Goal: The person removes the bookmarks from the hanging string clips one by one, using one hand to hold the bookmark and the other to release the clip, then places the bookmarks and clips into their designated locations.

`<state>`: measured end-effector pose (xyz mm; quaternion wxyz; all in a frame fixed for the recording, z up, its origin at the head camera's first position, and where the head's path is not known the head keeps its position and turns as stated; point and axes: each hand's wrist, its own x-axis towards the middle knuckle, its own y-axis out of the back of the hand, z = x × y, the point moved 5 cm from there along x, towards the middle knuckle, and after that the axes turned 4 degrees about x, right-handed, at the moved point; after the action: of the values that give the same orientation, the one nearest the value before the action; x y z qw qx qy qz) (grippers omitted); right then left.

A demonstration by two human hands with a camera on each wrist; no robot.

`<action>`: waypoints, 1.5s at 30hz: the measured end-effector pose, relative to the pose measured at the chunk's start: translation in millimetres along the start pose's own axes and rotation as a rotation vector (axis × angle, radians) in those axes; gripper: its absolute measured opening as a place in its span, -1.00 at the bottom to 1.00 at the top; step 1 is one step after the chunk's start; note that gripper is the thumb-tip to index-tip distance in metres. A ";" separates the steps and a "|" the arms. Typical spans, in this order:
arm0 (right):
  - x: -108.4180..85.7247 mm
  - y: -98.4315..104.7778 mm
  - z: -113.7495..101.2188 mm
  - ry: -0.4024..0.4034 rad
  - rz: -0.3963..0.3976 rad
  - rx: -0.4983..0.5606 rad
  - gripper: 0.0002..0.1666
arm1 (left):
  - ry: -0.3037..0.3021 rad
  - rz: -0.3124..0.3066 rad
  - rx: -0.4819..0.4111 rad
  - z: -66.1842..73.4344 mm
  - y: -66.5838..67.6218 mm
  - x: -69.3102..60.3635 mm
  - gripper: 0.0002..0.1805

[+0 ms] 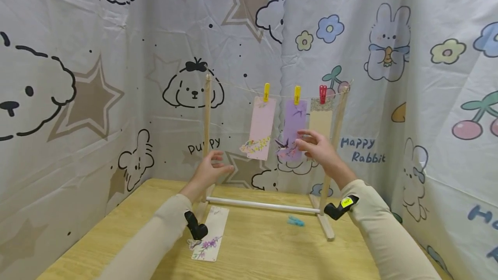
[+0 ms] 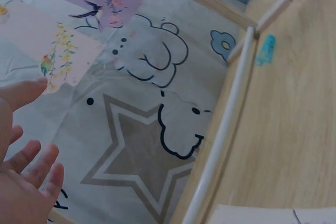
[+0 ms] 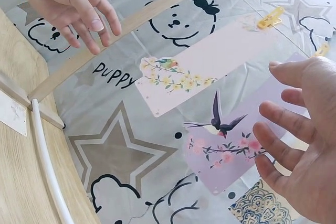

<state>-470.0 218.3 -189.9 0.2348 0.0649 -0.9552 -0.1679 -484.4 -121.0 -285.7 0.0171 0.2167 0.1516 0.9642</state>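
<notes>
Because a yellow plastic clothespin [image 1: 297, 95] pinches its upper edge to a thin pale string [image 1: 233, 86], the purple rectangular card printed with a swallow and pink blossoms [image 1: 292, 125] hangs lengthwise with its lower end free. The right hand [image 1: 320, 149] stands at its side, fingers parted and loosely bent, holding nothing; whether a fingertip touches the card cannot be told. To the left, a pale pink card with yellow flowers and a shaped, projecting edge [image 1: 261, 126] hangs slightly tilted from a second yellow clothespin [image 1: 266, 92]; the left hand [image 1: 208, 172] is nearest to it, thumb and fingers wide apart and likewise without a load. To the right, a beige card with a patterned upper band [image 1: 320, 118] is held by a red clothespin [image 1: 323, 94]. The string spans two squared wooden posts [image 1: 207, 116], whose broad feet appear to keep them upright, while a smooth white rod [image 1: 264, 205] presumably braces them. On the wood-grained tabletop [image 1: 256, 249] lie an unclipped cream card with purple flowers [image 1: 214, 230] and a turquoise clothespin [image 1: 295, 221]; behind hangs creased white cloth with cartoon prints [image 1: 175, 25].
</notes>
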 end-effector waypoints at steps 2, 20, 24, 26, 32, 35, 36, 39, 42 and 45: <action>-0.1 0.9 -1.7 0.003 0.002 0.000 -0.30 | 0.002 0.006 -0.013 0.8 0.0 3.8 -0.28; 18.0 -1.0 -20.9 0.031 -0.017 -0.015 -0.32 | -0.005 0.015 -0.095 2.6 -14.4 24.9 -0.23; 20.2 -1.6 -26.3 0.044 -0.019 0.002 -0.32 | -0.030 0.019 -0.107 5.2 -17.4 28.2 -0.23; 21.0 -1.7 -29.1 0.047 -0.016 0.011 -0.32 | -0.022 0.018 -0.119 5.1 -19.7 29.5 -0.22; 24.6 -3.2 -34.0 0.053 -0.009 0.007 -0.32 | 0.002 0.009 -0.148 3.6 -26.5 32.4 -0.19; 27.0 -4.9 -36.9 0.066 -0.008 -0.003 -0.32 | -0.001 0.010 -0.144 3.4 -29.6 34.8 -0.18; 27.8 -5.6 -38.0 0.071 -0.006 -0.009 -0.32 | -0.001 0.009 -0.143 3.3 -30.7 35.4 -0.19; 30.6 -7.1 -42.0 0.089 0.005 -0.039 -0.32 | -0.003 0.002 -0.147 5.4 -35.0 37.2 -0.16; 33.0 -8.5 -46.5 0.101 0.013 -0.052 -0.35 | -0.009 0.003 -0.148 7.8 -39.6 38.7 -0.18; 35.1 -10.5 -51.2 0.104 0.013 -0.042 -0.35 | -0.013 0.010 -0.154 8.6 -44.4 40.7 -0.21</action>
<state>-476.4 186.6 -136.0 0.2863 0.0622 -0.9385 -0.1825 -519.0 -72.3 -274.8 0.0298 0.2219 0.0759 0.9716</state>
